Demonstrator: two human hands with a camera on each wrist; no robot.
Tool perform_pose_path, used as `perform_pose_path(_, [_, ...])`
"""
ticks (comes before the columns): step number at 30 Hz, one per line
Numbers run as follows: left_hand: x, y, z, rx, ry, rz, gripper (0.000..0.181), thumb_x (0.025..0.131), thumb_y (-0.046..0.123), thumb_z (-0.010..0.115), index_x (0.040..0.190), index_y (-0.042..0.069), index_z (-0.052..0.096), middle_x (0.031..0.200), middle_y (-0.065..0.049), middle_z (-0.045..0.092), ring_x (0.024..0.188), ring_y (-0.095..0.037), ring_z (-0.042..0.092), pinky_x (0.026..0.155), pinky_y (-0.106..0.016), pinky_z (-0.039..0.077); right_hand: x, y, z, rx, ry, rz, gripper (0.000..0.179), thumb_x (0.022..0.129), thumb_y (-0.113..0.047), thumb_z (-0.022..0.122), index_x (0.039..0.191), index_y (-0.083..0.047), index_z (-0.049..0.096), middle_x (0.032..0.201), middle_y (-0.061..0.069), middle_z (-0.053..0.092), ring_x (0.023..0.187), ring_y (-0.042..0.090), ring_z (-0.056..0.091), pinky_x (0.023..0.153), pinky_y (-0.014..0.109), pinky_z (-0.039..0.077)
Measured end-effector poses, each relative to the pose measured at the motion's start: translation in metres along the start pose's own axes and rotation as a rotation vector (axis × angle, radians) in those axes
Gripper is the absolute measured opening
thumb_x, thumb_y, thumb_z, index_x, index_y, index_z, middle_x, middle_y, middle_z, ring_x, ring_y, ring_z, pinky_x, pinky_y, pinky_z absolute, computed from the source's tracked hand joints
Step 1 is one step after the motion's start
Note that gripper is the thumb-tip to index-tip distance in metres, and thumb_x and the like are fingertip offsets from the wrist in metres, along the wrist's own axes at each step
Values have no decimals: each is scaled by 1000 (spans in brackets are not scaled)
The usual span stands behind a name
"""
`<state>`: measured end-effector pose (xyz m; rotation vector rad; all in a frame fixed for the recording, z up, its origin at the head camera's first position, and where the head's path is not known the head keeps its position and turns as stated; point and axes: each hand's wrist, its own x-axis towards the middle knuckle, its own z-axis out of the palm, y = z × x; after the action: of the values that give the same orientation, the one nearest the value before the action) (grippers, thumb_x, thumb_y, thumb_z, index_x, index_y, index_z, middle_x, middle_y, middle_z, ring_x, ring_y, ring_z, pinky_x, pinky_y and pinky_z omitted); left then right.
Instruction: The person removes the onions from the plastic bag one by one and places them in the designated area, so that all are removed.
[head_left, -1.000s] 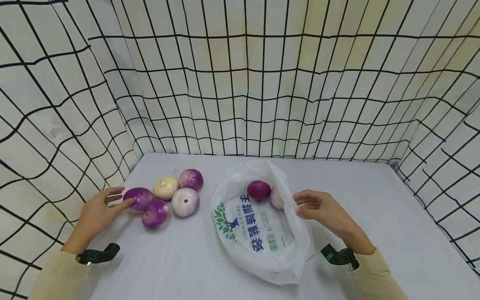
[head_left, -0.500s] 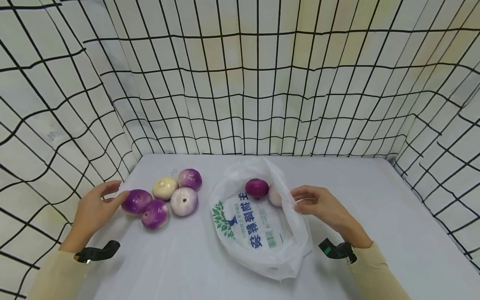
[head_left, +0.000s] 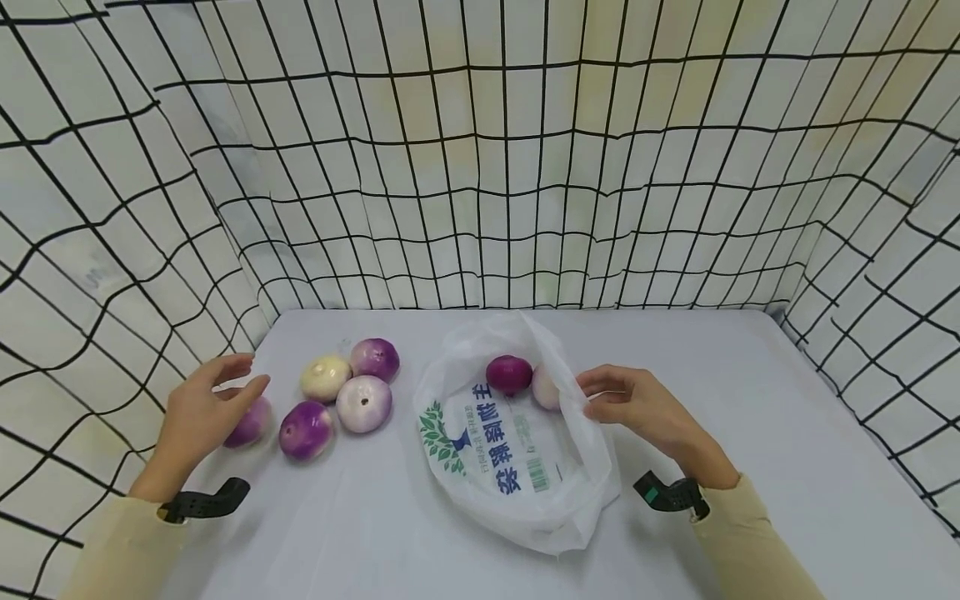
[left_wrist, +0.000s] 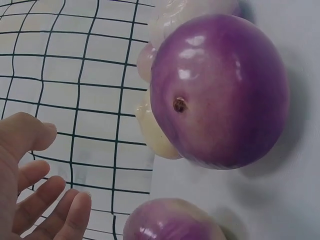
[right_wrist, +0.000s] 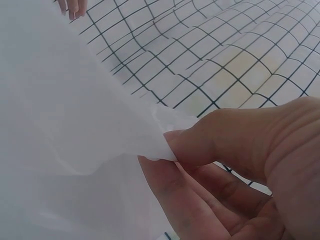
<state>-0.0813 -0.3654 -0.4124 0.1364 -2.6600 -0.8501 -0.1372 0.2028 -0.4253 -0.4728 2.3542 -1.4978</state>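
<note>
My left hand (head_left: 198,417) hovers with fingers spread above a purple onion (head_left: 252,423), which it partly hides. In the left wrist view nothing lies between its fingers. Right of it sit a darker purple onion (head_left: 306,431), a pale yellow onion (head_left: 326,377), a whitish-purple onion (head_left: 364,404) and a purple-and-white onion (head_left: 376,359). A white plastic bag (head_left: 480,500) lies with its mouth spread, holding a dark red onion (head_left: 509,375) and a pale onion (head_left: 546,389) partly covered by the rim. My right hand (head_left: 648,412) pinches that rim between thumb and fingers, plainest in the right wrist view.
The onions and bag lie on a white-covered table (head_left: 697,358). Black grid netting (head_left: 510,167) over white walls closes off the back and both sides, coming close to my left forearm.
The leftmost purple onion has come away from its neighbour, toward the left and slightly nearer. My left hand has shifted from its side to above it. The right hand keeps the bag rim.
</note>
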Motion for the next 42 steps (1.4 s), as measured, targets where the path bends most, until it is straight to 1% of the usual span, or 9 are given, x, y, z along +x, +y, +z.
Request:
perform_pose_path(3, [-1, 0, 3, -4, -11, 1, 54, 99, 37, 70, 138, 1, 59, 133, -31, 65, 83, 27, 49, 70, 7, 41, -2, 1, 1, 7, 2, 8, 42, 93, -20, 76, 133, -10, 65, 130, 14, 68, 107, 20, 72, 103, 44, 59])
perform_pose_path(7, [-3, 4, 10, 15, -13, 11, 54, 99, 36, 70, 138, 1, 60, 131, -30, 67, 95, -18, 76, 71, 7, 41, -3, 2, 1, 8, 3, 4, 41, 93, -19, 75, 132, -10, 65, 130, 14, 68, 107, 20, 72, 102, 44, 59])
perform_pose_path(10, [-3, 12, 17, 10, -10, 54, 52, 98, 33, 72, 136, 0, 61, 130, -29, 68, 110, -42, 69, 73, 8, 40, -3, 1, 0, 5, 3, 3, 41, 94, -18, 75, 132, -10, 65, 131, 15, 68, 107, 20, 72, 102, 43, 59])
perform_pose_path(14, [-1, 23, 26, -29, -5, 130, 47, 97, 26, 74, 134, -1, 62, 129, -29, 68, 103, 8, 64, 78, 10, 40, -4, 1, -2, 12, 4, 11, 41, 93, -18, 75, 133, -9, 65, 130, 15, 68, 107, 20, 72, 101, 41, 59])
perform_pose_path(21, [0, 45, 42, -91, -33, 191, 45, 97, 21, 73, 134, -2, 61, 133, -26, 67, 112, -8, 68, 83, 10, 40, -3, 2, -3, 14, 2, 9, 41, 93, -17, 75, 132, -10, 65, 129, 15, 68, 107, 20, 73, 101, 39, 58])
perform_pose_path(25, [3, 58, 52, -159, -55, 208, 43, 98, 20, 72, 134, -1, 62, 131, -24, 68, 103, 24, 52, 84, 7, 44, -2, 2, -4, 14, -1, 9, 41, 93, -17, 75, 132, -10, 65, 129, 15, 68, 106, 20, 73, 101, 38, 58])
perform_pose_path(32, [8, 78, 70, -252, -77, 257, 38, 98, 16, 72, 132, 1, 64, 129, -22, 70, 103, 23, 55, 87, 2, 49, -1, 1, -4, 11, 1, 10, 41, 93, -18, 75, 132, -11, 65, 130, 14, 68, 107, 20, 73, 102, 39, 58])
perform_pose_path(35, [10, 87, 78, -268, -83, 280, 37, 98, 15, 72, 132, 3, 64, 129, -19, 70, 105, 16, 59, 88, 1, 50, -1, 1, -4, 8, 2, 11, 41, 93, -19, 75, 132, -11, 65, 130, 14, 68, 107, 20, 73, 102, 40, 58])
perform_pose_path(42, [14, 100, 102, -281, -141, 289, 37, 97, 15, 74, 131, 3, 65, 124, -18, 71, 110, -30, 71, 90, -1, 51, 1, 1, -4, 10, 4, 12, 41, 93, -20, 76, 132, -12, 65, 130, 13, 68, 107, 20, 73, 103, 40, 57])
